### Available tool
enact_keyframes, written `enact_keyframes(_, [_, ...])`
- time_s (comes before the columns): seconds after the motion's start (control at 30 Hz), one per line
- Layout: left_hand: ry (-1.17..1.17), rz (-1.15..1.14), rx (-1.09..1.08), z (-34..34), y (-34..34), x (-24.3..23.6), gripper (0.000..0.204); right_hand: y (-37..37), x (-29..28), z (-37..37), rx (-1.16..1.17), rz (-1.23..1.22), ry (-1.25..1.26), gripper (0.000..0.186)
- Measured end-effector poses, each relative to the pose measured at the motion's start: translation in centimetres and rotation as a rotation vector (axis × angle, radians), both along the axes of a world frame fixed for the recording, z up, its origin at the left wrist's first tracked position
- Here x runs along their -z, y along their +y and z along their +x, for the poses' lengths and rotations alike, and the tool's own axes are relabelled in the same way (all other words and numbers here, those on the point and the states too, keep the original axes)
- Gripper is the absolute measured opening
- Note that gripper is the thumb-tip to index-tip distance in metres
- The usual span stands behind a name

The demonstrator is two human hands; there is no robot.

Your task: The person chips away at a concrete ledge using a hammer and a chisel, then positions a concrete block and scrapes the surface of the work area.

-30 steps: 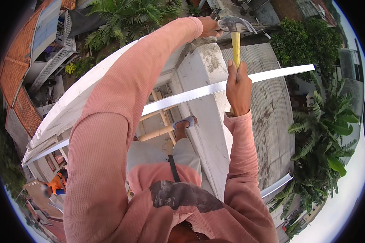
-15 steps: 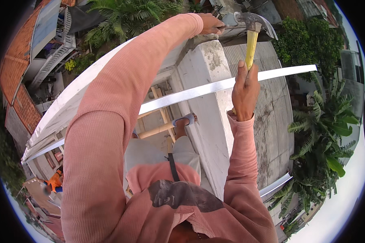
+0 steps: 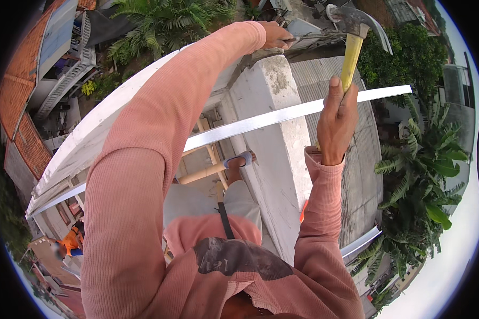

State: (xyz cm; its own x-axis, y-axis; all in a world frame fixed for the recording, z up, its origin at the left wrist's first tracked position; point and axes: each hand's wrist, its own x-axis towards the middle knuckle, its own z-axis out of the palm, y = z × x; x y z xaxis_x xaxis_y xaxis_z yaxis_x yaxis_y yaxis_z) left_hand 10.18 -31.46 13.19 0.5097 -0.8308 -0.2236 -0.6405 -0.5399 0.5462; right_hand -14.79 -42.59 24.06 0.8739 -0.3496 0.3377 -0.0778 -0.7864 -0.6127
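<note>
My right hand grips the yellow handle of a claw hammer, its metal head raised at the upper right. At the top centre, my left hand has closed fingers at the rough cement end of a white wall, pinching something dark and small that I cannot make out. A long silver metal strip crosses beneath my arms, over the wall top and behind my right hand.
My sandalled foot is by a round wooden pole in a timber frame below. A corrugated roof lies right, with banana plants beyond. A co-worker in orange is at lower left. Palms and tiled roofs surround the building.
My right hand and the hammer have moved rightward in steps, away from my left hand, the head rising and swinging outward. My left hand stays at the wall end.
</note>
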Motion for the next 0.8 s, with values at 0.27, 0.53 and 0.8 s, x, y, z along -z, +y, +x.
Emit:
enact_keyframes(0.27, [-0.085, -0.009, -0.007, -0.4, -1.8, 0.4, 0.031, -0.4, 6.2, 0.3, 0.024, -0.104, -0.013, 0.028])
enact_keyframes(0.53, [-0.042, -0.039, 0.038, -0.1, -0.4, 0.3, 0.033, 0.0, -1.8, 1.4, 0.125, 0.267, -0.250, 0.033])
enact_keyframes(0.8, [0.111, -0.187, -0.288, 0.0, 0.6, 3.3, 0.030, -0.6, 3.5, 0.4, -0.016, 0.143, 0.248, 0.032])
